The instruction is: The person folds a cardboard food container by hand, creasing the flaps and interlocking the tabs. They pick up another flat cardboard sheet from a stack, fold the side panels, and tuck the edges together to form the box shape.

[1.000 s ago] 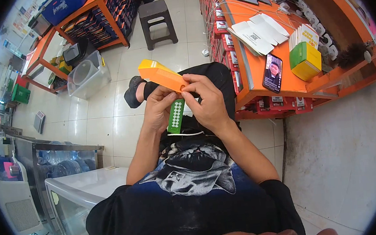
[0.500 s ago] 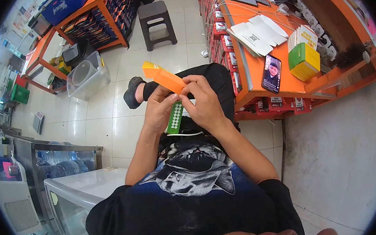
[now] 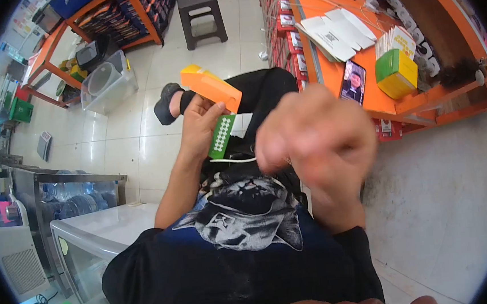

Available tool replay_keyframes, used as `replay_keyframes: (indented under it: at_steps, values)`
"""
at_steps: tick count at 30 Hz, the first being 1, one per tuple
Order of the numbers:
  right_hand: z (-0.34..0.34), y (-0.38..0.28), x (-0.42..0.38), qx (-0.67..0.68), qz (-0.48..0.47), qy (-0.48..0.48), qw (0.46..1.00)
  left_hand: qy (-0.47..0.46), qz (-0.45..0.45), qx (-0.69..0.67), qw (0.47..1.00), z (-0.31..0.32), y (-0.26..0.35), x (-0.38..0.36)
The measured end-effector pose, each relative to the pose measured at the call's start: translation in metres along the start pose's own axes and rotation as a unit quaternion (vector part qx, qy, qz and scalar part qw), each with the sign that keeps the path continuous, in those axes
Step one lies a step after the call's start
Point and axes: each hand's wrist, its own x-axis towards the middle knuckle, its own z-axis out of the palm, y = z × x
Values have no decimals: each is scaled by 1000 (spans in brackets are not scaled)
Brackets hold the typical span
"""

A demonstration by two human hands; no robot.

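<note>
My left hand (image 3: pixel 199 128) grips the lower end of an orange and yellow folded card box (image 3: pixel 213 90), the thumb lying on its face. A green card with white diamonds (image 3: pixel 221 136) hangs below the box, over my lap. Raised close to the camera and apart from the box, my right hand (image 3: pixel 319 137) is blurred. Its fingers look curled, and whether they hold anything is hidden. A white cord (image 3: pixel 233 160) lies across my lap under the green card.
On the orange table (image 3: pixel 380 106) at right are a lit phone (image 3: pixel 353 82), a green and yellow box (image 3: pixel 396 74), white folded cards (image 3: pixel 338 33) and cables. A dark stool (image 3: pixel 202 18) stands ahead. A white-topped cabinet (image 3: pixel 115 228) is at left.
My right hand has let go of the orange box and moved right and up toward the camera. My left hand still holds the box, which shows more of its face.
</note>
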Motion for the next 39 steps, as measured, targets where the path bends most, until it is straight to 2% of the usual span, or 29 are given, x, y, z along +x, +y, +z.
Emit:
replay_keyframes:
  at_steps: [2, 6, 10, 35, 37, 39]
  values:
    - [15, -15, 8, 104, -34, -82, 991, -36, 31, -45, 998, -5, -8, 3]
    - [13, -42, 16, 76, 4, -187, 979, -31, 10, -21, 999, -4, -2, -2]
    - [8, -51, 14, 42, 23, -219, 975, -29, 18, 2, 999, -3, -2, -2]
    - [2, -67, 17, -43, 45, -237, 970, -30, -12, -49, 998, -7, -3, -3]
    - [5, -67, 13, -46, 46, -228, 971, -28, -12, -56, 998, -7, -3, -3]
    - [14, -60, 5, -101, 36, -120, 987, -27, -12, -64, 997, -7, -4, -3]
